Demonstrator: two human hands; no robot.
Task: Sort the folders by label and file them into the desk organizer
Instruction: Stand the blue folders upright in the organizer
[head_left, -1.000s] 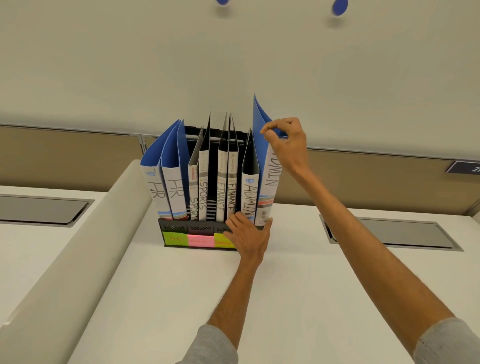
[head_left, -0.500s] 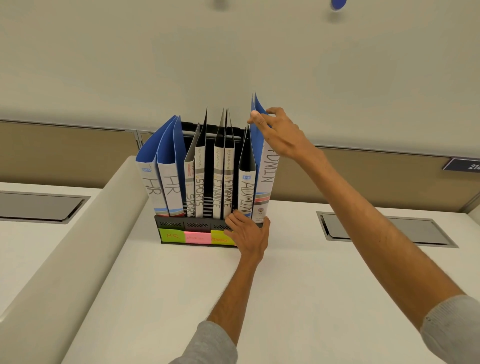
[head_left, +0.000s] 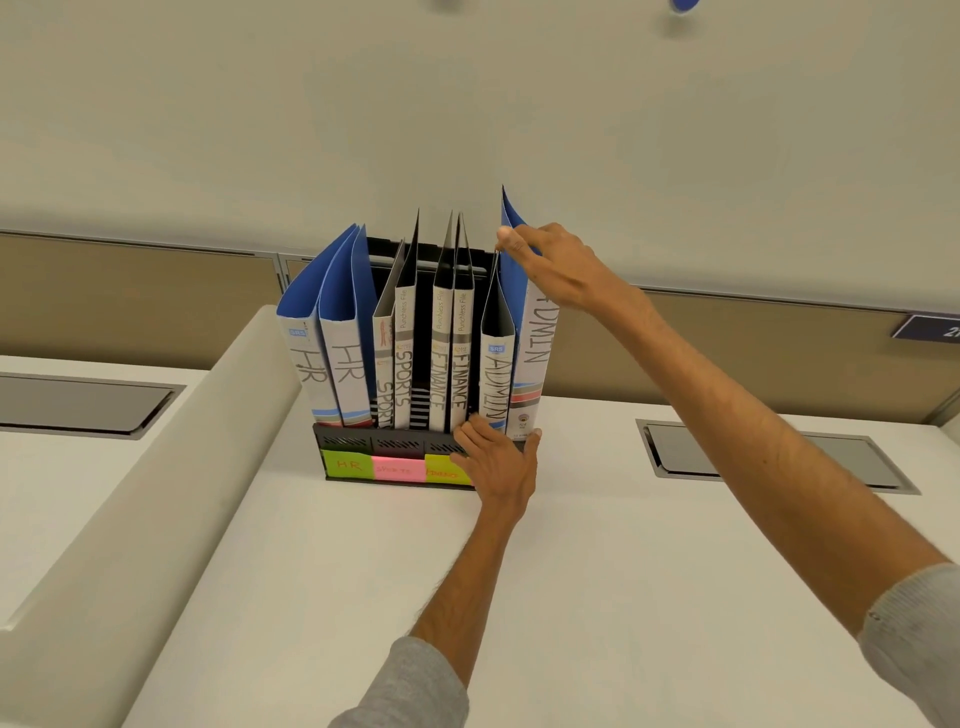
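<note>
A black desk organizer (head_left: 363, 444) stands on the white desk, with green HR, pink SPORTS and yellow FINANCE sticky notes (head_left: 397, 469) on its front. It holds upright folders in pairs: two blue HR folders (head_left: 340, 322), two SPORTS (head_left: 402, 364), two FINANCE (head_left: 449, 364), and a black ADMIN folder (head_left: 496, 374). The rightmost blue ADMIN folder (head_left: 532, 358) stands at the organizer's right end. My right hand (head_left: 558, 267) holds its top, fingertips at the upper left edge. My left hand (head_left: 498, 462) grips the organizer's front right corner and hides the label there.
A raised beige divider (head_left: 156, 493) runs along the left of the desk. Grey cable hatches sit in the desk at left (head_left: 78, 405) and right (head_left: 769, 457). A wall panel stands right behind the organizer.
My right hand went from pinching the blue ADMIN folder's top corner to lying across its cover, fingertips further left. The folder now stands closer to the black ADMIN folder. My left hand stayed put.
</note>
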